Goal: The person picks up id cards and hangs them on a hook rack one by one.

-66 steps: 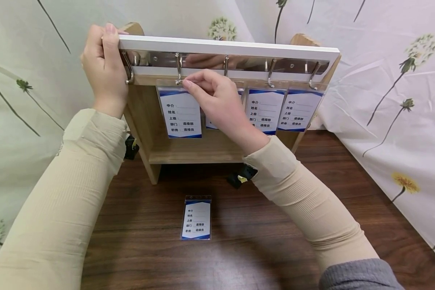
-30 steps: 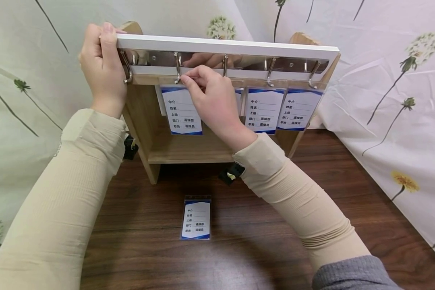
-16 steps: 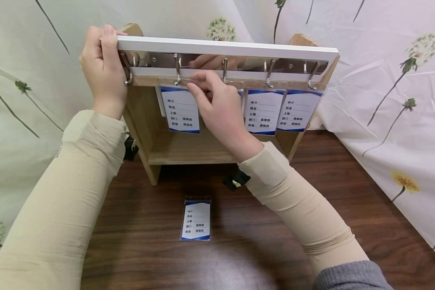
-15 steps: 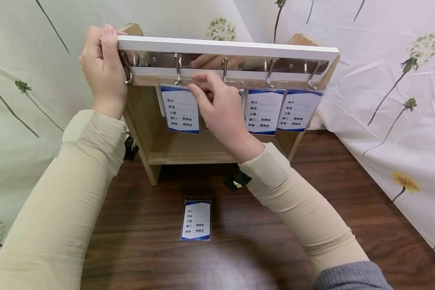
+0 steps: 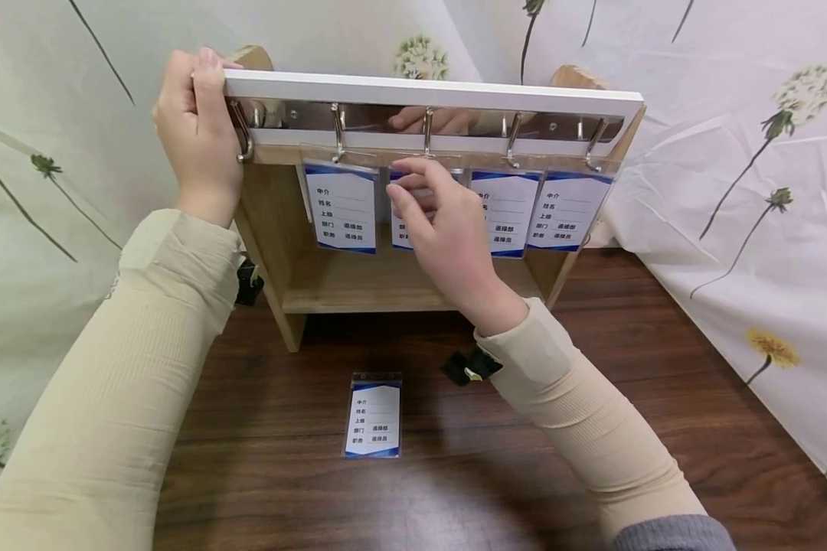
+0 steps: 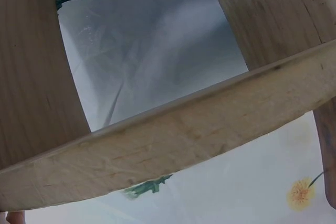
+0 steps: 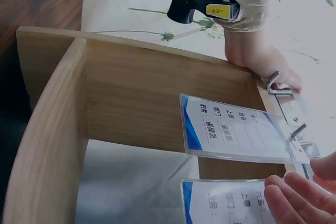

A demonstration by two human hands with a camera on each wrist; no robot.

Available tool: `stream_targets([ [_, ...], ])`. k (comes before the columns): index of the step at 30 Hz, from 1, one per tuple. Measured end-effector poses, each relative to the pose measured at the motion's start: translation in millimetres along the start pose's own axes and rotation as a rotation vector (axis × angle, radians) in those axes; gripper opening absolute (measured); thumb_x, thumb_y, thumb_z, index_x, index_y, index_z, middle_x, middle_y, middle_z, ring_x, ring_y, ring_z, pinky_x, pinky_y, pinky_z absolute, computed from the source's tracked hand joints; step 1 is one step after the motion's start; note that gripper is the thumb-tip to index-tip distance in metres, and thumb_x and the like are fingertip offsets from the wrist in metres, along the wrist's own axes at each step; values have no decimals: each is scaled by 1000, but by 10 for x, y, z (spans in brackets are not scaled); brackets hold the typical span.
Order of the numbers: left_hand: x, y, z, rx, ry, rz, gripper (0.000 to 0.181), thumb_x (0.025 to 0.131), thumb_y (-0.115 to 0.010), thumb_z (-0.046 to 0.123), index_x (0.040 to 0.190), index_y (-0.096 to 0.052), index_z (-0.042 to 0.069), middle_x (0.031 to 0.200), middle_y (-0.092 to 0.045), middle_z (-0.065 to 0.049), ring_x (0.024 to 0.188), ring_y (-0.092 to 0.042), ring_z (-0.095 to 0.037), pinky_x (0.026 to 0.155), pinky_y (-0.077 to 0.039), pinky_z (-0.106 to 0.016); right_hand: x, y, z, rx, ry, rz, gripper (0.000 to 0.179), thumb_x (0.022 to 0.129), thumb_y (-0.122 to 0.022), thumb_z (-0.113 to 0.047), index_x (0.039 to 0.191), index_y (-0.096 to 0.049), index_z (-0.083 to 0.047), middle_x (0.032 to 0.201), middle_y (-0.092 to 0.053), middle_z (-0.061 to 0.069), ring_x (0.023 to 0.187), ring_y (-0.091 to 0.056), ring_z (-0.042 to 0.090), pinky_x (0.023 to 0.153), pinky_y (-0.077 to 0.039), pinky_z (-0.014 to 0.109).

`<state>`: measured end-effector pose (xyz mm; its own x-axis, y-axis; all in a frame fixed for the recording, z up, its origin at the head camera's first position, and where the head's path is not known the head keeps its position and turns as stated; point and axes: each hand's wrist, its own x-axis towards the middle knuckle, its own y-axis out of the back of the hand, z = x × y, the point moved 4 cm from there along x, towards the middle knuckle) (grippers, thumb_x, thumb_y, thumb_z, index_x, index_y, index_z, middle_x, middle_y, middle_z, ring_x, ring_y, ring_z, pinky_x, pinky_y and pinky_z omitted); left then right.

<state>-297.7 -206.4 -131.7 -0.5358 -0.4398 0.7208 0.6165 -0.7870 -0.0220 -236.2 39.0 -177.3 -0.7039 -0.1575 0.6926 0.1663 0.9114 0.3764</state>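
Observation:
My left hand [image 5: 200,138] grips the left end of the white-edged hook rack [image 5: 496,92], beside the leftmost metal hook [image 5: 243,134], which bears nothing. A clear-sleeved blue and white badge [image 5: 344,210] hangs from the second hook; the right wrist view shows this badge [image 7: 236,132] too. My right hand [image 5: 448,229] is to its right with fingers loosely bent and nothing between them. It partly covers the badge on the third hook [image 5: 400,229] and the fourth badge [image 5: 517,210]. Another badge [image 5: 568,210] hangs at the right end. One badge [image 5: 374,421] lies face up on the floor.
The rack tops a wooden stand [image 5: 365,295] with a low shelf board. It stands on a dark wood floor [image 5: 262,459]. White cloth [image 5: 730,191] printed with flowers hangs behind and at the sides. The left wrist view shows wooden panels [image 6: 173,129].
My right hand has let go of the badge at the second hook and moved right and down. That badge now hangs by itself. My left hand keeps its grip on the rack.

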Motion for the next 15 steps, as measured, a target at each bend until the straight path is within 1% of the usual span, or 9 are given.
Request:
stream_targets([
  [4,-6,-8,-17,-15,11,-2,29,100,-45,24,74,-51,34,88,-64,21,76,-49,2,72,-34,-17,-95,55,67,35,-20,17,28,98,-60,-11,124,-62,0,107,-72,15,84,-72,22,70,-56,27],
  [8,-3,-2,-23,-26,14,4,29,100,-45,23,74,-51,33,90,-66,20,77,-50,2,73,-35,-17,-194,84,134,70,-38,11,28,98,-60,-11,123,-62,0,106,-72,15,82,-72,23,65,-52,25],
  [12,0,2,-18,-22,13,7,29,100,-45,23,74,-52,33,91,-66,19,77,-50,2,73,-34,-16,-283,99,205,99,-62,-1,27,98,-60,-14,121,-63,0,102,-73,15,81,-70,22,64,-51,24],
  [15,4,-1,-15,-24,16,5,29,101,-45,23,74,-52,33,89,-66,20,76,-49,2,72,-34,-17,-350,111,256,110,-93,-6,27,98,-61,-15,121,-63,-1,101,-73,14,81,-70,19,67,-52,24],
])
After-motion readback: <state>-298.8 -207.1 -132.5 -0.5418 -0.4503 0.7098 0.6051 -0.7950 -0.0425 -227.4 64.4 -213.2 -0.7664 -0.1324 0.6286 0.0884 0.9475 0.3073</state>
